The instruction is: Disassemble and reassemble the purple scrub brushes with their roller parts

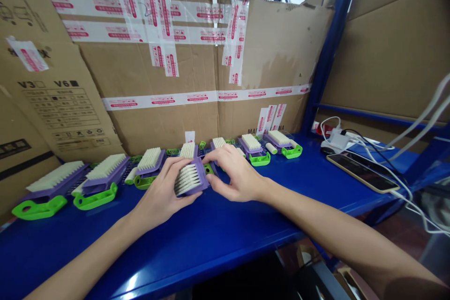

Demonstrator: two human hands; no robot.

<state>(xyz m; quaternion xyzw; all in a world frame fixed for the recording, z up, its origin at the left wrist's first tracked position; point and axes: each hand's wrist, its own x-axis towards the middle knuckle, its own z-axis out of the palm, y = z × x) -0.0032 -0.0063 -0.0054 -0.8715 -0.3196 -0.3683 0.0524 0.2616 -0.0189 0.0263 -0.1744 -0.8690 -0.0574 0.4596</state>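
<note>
My left hand (160, 199) is closed round a purple scrubbing brush (201, 174), its cream bristles turned toward me. With thumb and fingers, my right hand (239, 173) pinches a green plastic piece (208, 168) at the brush's right end; my fingers hide part of it. Behind my hands runs a row of similar purple brushes lying bristles up. Among them are a brush (105, 168) on the left and another brush (251, 143) on the right. Green curved handles, such as the green handle (95, 198), lie in front of several of them.
The blue tabletop (225, 243) extends to a front edge near me. Taped cardboard (168, 70) stands behind the row. At the right lie a phone (362, 172), a white charger (339, 139) and tangled cables. A blue metal post (326, 51) rises at the back right.
</note>
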